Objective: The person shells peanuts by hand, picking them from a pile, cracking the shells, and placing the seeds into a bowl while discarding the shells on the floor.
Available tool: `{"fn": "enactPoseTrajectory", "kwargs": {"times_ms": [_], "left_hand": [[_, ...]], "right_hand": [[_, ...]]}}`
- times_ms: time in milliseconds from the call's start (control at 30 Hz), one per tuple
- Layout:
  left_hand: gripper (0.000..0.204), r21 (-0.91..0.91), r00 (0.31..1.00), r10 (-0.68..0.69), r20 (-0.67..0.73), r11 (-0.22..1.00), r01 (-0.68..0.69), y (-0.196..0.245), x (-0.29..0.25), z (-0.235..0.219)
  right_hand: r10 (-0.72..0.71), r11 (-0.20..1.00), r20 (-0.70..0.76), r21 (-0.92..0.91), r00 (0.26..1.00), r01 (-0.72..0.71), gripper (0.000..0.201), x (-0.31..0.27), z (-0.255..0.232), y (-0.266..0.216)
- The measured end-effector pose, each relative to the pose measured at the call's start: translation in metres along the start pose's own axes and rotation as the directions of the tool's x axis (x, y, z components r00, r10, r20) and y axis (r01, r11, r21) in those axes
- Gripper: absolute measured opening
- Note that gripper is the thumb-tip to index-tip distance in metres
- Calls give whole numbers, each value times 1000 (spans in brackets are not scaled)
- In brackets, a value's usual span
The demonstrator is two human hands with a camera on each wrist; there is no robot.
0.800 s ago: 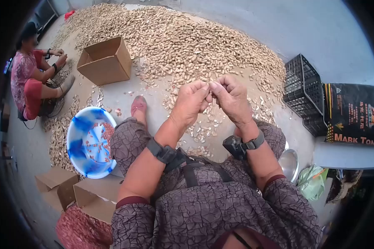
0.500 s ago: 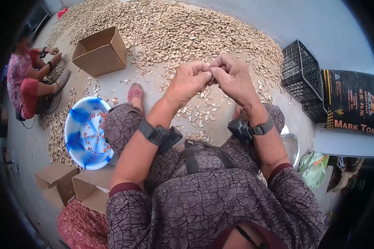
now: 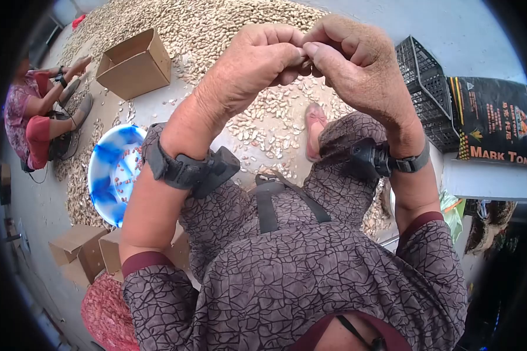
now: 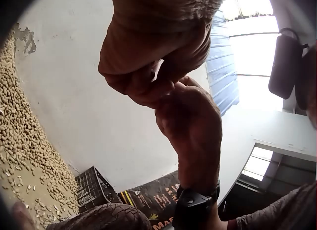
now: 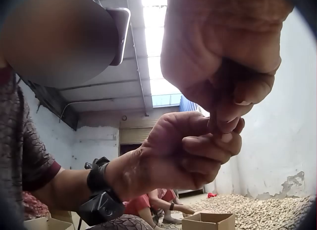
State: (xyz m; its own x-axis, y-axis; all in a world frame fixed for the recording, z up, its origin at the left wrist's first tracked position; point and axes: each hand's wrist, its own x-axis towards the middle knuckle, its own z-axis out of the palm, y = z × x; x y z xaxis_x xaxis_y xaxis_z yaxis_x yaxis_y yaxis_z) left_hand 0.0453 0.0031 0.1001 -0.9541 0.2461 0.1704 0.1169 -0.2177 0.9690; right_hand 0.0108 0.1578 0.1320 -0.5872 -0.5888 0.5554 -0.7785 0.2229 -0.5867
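Both hands meet at the fingertips, raised high in front of the body in the head view. My left hand (image 3: 246, 70) has its fingers curled, with thumb and forefinger pinching at the meeting point. From the other side my right hand (image 3: 363, 70) pinches at the same spot, its thumb bent toward the left thumb. A small peanut between the fingertips is almost wholly hidden by them. In the right wrist view, the left hand's fingers (image 5: 203, 153) are curled in below the right hand. Loose peanuts (image 3: 228, 29) lie in a wide heap on the floor beyond.
A cardboard box (image 3: 134, 73) stands before the heap. To the left is a blue-and-white basin (image 3: 102, 175) with red kernels, near more boxes (image 3: 79, 251) and a red sack (image 3: 108, 310). Another person (image 3: 32, 117) sits far left. A black crate (image 3: 427, 93) and bag (image 3: 495, 120) are right.
Both hands have risen closer to the head camera, fingertips still together. The view has tipped slightly, and the seated person's hands have moved up.
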Motion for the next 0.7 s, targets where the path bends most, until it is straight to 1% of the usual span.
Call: {"fn": "enactPoseTrajectory", "kwargs": {"times_ms": [33, 67, 100, 167, 200, 233, 267, 300, 333, 400, 433, 467, 500, 533, 567, 633, 667, 700], "left_hand": [[19, 53, 1000, 11, 24, 999, -12, 4, 2, -1], [22, 81, 999, 24, 47, 996, -28, 8, 6, -4], [22, 90, 999, 14, 46, 996, -18, 12, 10, -6], [24, 73, 998, -9, 65, 997, 5, 21, 23, -11], [24, 104, 997, -30, 64, 994, 24, 27, 31, -13], [22, 94, 997, -10, 80, 996, 3, 26, 40, -20], [18, 12, 985, -84, 147, 996, 83, 27, 53, -30], [14, -68, 964, -151, 220, 983, 170, 26, 64, -40], [14, -70, 961, -163, 224, 981, 182, 23, 73, -46], [13, -72, 945, -176, 277, 977, 203, 15, 94, -59], [13, -80, 942, -178, 284, 975, 208, 8, 104, -64], [16, -81, 935, -200, 293, 969, 233, 0, 113, -70], [21, -83, 927, -226, 300, 962, 261, -9, 121, -77], [17, -147, 920, -241, 308, 944, 296, -20, 126, -85], [17, -158, 919, -249, 307, 938, 307, -31, 130, -89], [15, 59, 948, -202, 248, 979, 193, -53, 135, -95], [14, 33, 938, -235, 255, 971, 235, -65, 135, -101], [14, 23, 910, -251, 330, 966, 258, -71, 136, -106]], "right_hand": [[-28, 999, -5, 26, 1000, 28, 11, 3, -3, -1], [-10, 998, 155, -60, 988, 19, 10, 5, -14, -1], [-9, 999, 149, -49, 989, 16, 10, 10, -17, -2], [-125, 992, 97, -12, 987, 127, 6, 24, -23, -2], [-14, 993, 176, 114, 984, -6, 6, 29, -32, -9], [-54, 991, 108, 131, 993, 40, 6, 35, -25, 10], [59, 956, 129, 277, 990, -93, 5, 41, -24, 17], [168, 883, 168, 412, 971, -224, 5, 47, -24, 23], [180, 878, 168, 417, 969, -235, 5, 55, -26, 25], [312, 918, 242, 172, 919, -357, 5, 74, -30, 24], [322, 916, 242, 166, 915, -366, 5, 78, -30, 39], [163, 973, 278, 113, 947, -200, 6, 80, -28, 58], [2, 997, 324, 73, 946, -27, 8, 81, -23, 79], [41, 986, 318, 139, 947, -90, 10, 82, -13, 101], [52, 984, 327, 142, 944, -104, 10, 80, -6, 115], [27, 999, 380, -34, 924, -15, 15, 78, 7, 139], [36, 996, 357, 59, 934, -61, 11, 77, 18, 147], [58, 990, 380, 98, 923, -103, 11, 75, 25, 156]]}}
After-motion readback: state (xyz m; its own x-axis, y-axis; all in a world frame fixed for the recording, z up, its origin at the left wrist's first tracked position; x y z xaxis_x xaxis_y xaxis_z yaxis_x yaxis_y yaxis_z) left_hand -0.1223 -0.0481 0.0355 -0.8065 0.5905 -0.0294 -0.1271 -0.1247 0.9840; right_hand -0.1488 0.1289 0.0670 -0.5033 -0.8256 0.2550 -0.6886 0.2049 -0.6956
